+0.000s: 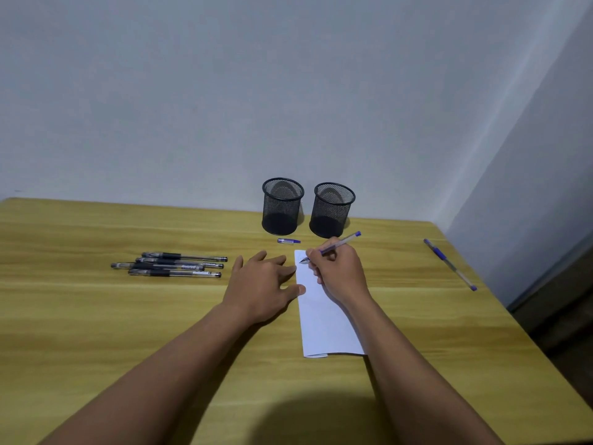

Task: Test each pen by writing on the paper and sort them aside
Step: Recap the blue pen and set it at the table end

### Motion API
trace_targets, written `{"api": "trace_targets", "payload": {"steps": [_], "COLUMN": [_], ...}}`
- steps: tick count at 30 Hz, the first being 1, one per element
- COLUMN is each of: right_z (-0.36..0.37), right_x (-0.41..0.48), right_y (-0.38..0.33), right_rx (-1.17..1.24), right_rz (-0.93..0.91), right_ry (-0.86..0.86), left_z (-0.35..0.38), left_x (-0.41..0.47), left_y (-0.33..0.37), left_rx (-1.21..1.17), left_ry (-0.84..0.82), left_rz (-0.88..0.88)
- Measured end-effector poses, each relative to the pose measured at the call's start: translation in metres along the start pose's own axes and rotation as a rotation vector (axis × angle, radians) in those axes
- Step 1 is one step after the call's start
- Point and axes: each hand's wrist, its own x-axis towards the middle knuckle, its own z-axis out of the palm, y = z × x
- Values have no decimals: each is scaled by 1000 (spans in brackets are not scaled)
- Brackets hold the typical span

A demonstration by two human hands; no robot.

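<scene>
Two mesh cups [282, 207] stand side by side at the wall, a pen cap [288, 241] just before them — bare surface [96, 316] lies wide below the black pens [170, 265].

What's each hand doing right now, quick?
Left hand: open, fingers spread, flat at the paper's edge.
Right hand: closed on a blue pen, tip on the paper.

Your right hand [340, 271] grips a blue pen [333, 246], tip on the paper [321, 319]; your left hand [261, 282] lies flat, fingertips pinning the paper's left edge. Four black pens [170, 265] lie left on the worktop [128, 316].
</scene>
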Motion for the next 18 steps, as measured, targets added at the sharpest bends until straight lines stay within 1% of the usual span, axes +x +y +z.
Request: {"api": "trace_targets", "payload": {"steps": [5, 9, 18], "right_z": [-1, -1, -3], "right_x": [0, 0, 1], "right_y": [1, 2, 2], "right_rx": [-42, -62, -58], "right_rz": [9, 5, 36], "right_ry": [-23, 23, 63], "left_z": [-1, -2, -4], "left_x": [0, -1, -1], "left_y": [1, 1, 3], "left_rx": [1, 2, 7], "left_ry": [-10, -17, -31], "left_rz": [-1, -2, -10]}}
